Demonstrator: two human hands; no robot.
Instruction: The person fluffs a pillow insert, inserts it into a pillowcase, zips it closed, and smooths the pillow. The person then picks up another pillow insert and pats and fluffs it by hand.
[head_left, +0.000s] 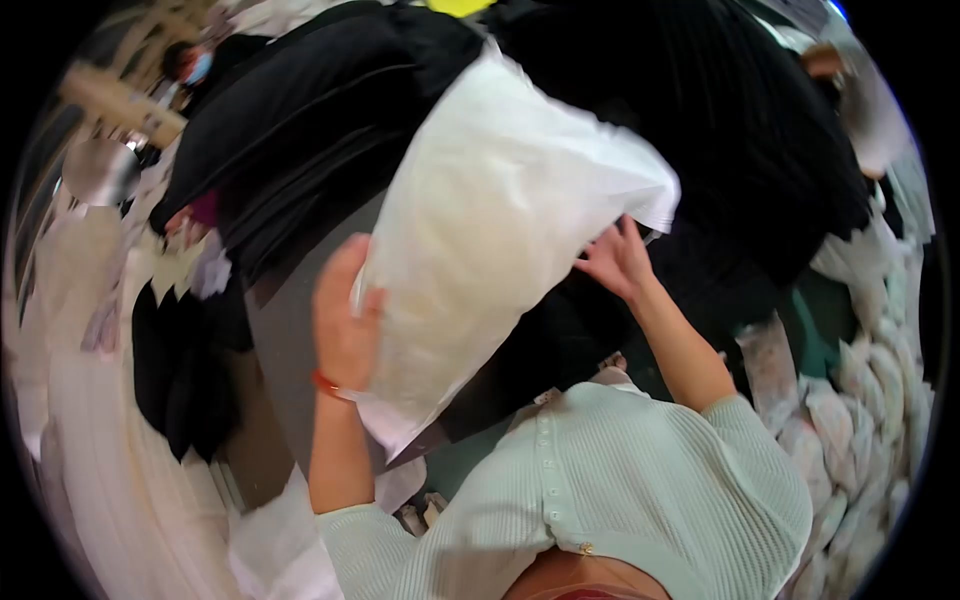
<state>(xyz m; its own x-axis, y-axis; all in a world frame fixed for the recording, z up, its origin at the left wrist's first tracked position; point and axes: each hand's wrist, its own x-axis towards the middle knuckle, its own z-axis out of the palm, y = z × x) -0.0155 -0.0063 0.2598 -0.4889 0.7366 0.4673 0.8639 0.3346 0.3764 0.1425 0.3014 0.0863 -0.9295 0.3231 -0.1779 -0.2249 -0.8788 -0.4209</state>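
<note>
A large, stuffed white bag [500,200] is held up at a tilt in front of my chest, above a dark work surface [290,350]. My left hand [348,315], with a red band at the wrist, grips the bag's left edge. At the bag's lower right edge is my right hand [618,258], its fingers apart and partly behind the plastic. Whether those fingers touch the bag cannot be made out.
Black fabric is heaped at the back left [300,110] and back right [740,130]. Many white packages [840,430] lie piled on the right. Long white material [100,450] fills the left side. A masked person [188,65] is at the upper left.
</note>
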